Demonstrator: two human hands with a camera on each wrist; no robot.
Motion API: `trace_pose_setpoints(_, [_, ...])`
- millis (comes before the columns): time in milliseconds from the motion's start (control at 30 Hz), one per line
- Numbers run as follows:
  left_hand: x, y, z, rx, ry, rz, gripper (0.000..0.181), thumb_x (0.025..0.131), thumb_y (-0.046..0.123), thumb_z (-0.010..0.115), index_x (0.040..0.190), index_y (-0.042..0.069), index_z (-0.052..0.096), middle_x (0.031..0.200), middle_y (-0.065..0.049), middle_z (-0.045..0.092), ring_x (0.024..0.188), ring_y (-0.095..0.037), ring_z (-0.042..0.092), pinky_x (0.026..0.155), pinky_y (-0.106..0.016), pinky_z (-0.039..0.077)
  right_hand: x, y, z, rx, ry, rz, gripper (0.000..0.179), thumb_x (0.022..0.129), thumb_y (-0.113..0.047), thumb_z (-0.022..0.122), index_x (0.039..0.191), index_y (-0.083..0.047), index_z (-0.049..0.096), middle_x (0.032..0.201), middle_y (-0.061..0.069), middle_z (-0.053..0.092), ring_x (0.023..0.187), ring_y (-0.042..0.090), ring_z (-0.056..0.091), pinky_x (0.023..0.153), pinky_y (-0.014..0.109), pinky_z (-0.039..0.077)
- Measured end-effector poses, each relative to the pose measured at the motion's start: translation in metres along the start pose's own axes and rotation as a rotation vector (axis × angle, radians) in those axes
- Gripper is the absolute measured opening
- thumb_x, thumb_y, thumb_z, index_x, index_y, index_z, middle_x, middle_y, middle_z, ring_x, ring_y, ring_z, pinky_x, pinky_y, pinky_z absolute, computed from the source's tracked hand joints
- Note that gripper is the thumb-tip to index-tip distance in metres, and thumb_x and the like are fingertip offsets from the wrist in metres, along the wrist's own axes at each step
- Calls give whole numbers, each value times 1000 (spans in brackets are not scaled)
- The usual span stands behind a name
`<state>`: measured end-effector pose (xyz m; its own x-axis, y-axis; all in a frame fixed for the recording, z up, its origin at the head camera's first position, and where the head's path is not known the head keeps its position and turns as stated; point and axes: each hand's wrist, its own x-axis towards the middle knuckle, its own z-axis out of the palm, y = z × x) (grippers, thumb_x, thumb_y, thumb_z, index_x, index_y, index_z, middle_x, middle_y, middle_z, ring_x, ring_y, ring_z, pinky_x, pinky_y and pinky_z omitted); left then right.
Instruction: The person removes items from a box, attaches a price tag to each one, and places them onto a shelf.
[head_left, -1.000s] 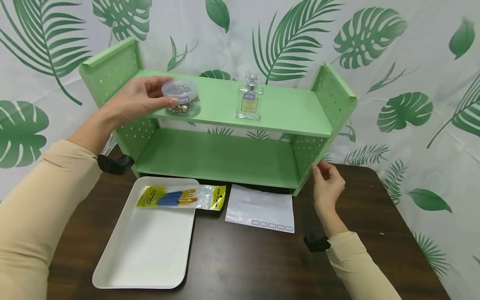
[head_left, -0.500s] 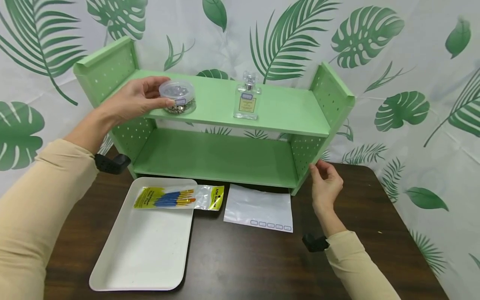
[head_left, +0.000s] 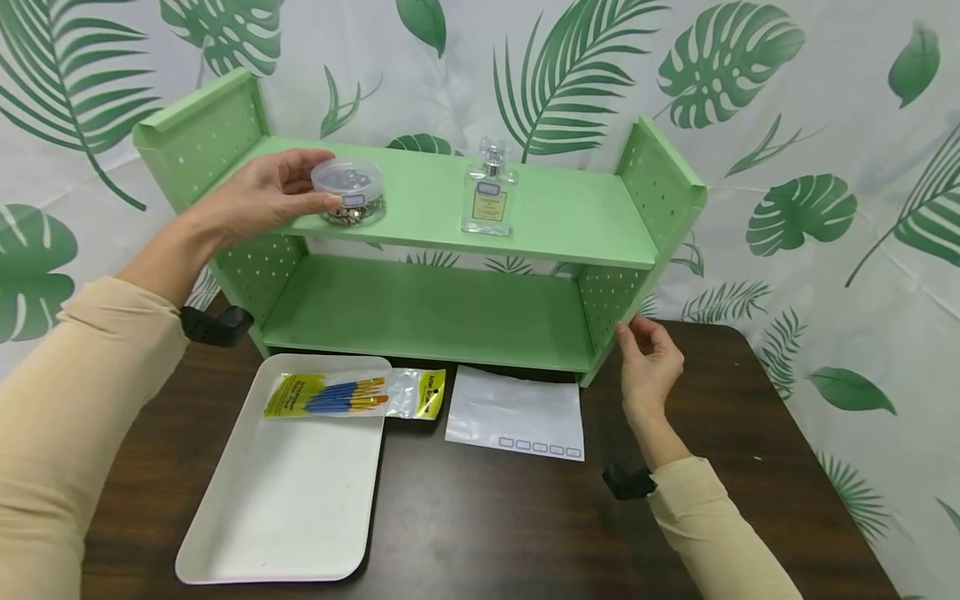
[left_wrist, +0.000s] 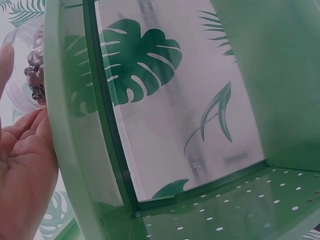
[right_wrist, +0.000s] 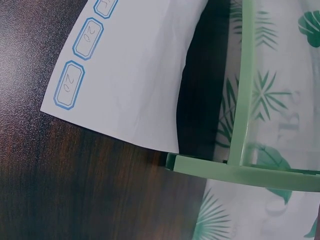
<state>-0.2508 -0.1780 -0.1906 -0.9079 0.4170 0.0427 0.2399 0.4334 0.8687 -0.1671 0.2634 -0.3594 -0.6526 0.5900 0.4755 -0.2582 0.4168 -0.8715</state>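
Observation:
On the upper board of a green two-tier shelf (head_left: 435, 312) stands a round clear plastic jar (head_left: 348, 193) with a lid, a small label and shiny metallic pieces inside. My left hand (head_left: 262, 196) grips it from the left, thumb at the front and fingers behind. The left wrist view has the jar (left_wrist: 32, 75) and the hand (left_wrist: 30, 160) beyond the shelf's front edge. Lower down, my right hand (head_left: 651, 367) pinches the front edge of the shelf's right side panel; the right wrist view leaves this hand out. A glass perfume bottle (head_left: 489, 196) stands mid-shelf.
A white tray (head_left: 300, 500) lies on the dark wooden table (head_left: 510, 533) in front of the shelf. A packet of paintbrushes (head_left: 348, 395) lies across its far right corner. Beside it is a white sheet (head_left: 517, 412) with several small label frames. Leaf-print cloth (head_left: 810, 275) hangs behind.
The head view has shifted a little, so the scene appears slightly farther left. Both hands keep their hold on the jar and the shelf.

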Motion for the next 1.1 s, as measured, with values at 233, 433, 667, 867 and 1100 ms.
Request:
trace_pose_setpoints(233, [1, -2, 0, -16, -4, 10, 76, 92, 21, 59, 150, 3, 13, 148, -24, 28, 137, -29, 32, 106, -24, 35, 2, 2, 2, 2, 5, -5, 13, 82, -7, 71, 91, 2, 69, 88, 10, 69, 74, 0, 57, 66, 12, 46])
trace_pose_setpoints(433, [2, -2, 0, -20, 9, 22, 73, 93, 19, 58, 149, 4, 15, 148, -23, 30, 136, -27, 33, 106, -24, 36, 2, 3, 2, 7, 7, -16, 12, 82, -6, 71, 91, 2, 69, 88, 11, 70, 75, 0, 57, 66, 12, 46])
trace_pose_setpoints(667, [1, -2, 2, -8, 11, 13, 72, 93, 21, 58, 148, 2, 15, 148, -24, 29, 136, -28, 34, 103, -21, 38, 1, 3, 2, 5, 1, -4, 15, 83, -7, 71, 92, 3, 69, 88, 10, 69, 75, 0, 57, 66, 12, 46])
trace_pose_setpoints(867, [-1, 0, 3, 14, 11, 19, 77, 93, 24, 58, 149, 2, 11, 151, -23, 23, 140, -29, 27, 110, -29, 30, 0, 3, 1, 13, 3, 17, 15, 83, -8, 71, 92, 3, 68, 86, 6, 68, 76, 1, 57, 66, 12, 46])
trace_pose_setpoints(1100, [-7, 1, 4, -24, 99, 26, 80, 91, 22, 61, 151, 7, 10, 157, -13, 12, 143, -27, 19, 115, -32, 22, 0, 1, 2, 23, 3, 13, 16, 83, -7, 71, 93, 4, 68, 84, 0, 67, 76, 1, 57, 65, 12, 46])
